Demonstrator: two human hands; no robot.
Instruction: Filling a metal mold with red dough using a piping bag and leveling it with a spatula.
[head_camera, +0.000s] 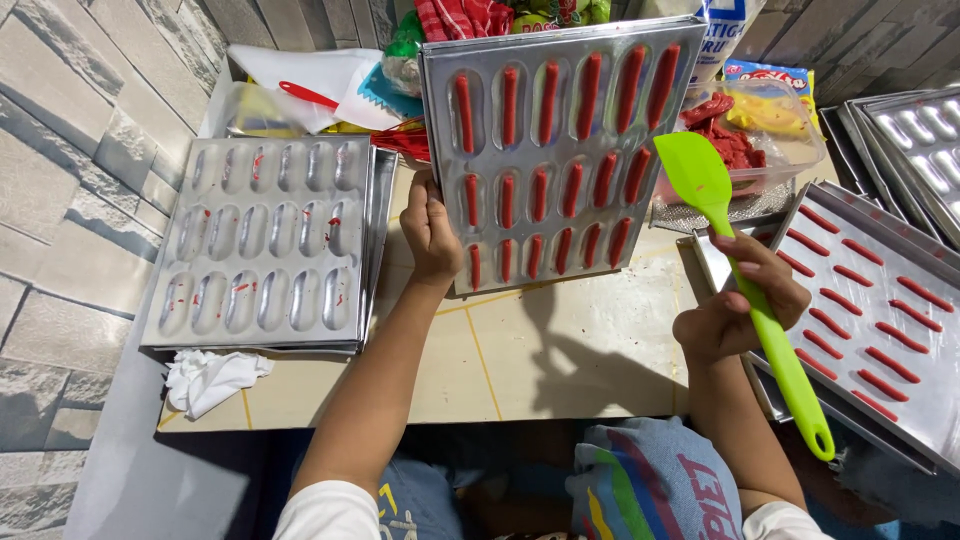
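Observation:
My left hand (430, 232) grips the lower left edge of a metal mould tray (610, 150), holding it tilted up off the floor. Its long hollows are filled with red sticks of dough. My right hand (742, 300) holds a bright green spatula (745, 290) by its handle, blade up, just right of the tilted tray. To the right lies a flat metal baking tray (930, 400) with rows of red dough sticks laid out on it.
An empty mould tray (355, 250) with red smears lies on the left, a crumpled white tissue (208, 378) in front of it. Behind are a clear container of red dough (800, 150), bags and a red-handled tool (305, 95). More stacked trays (915, 135) sit far right.

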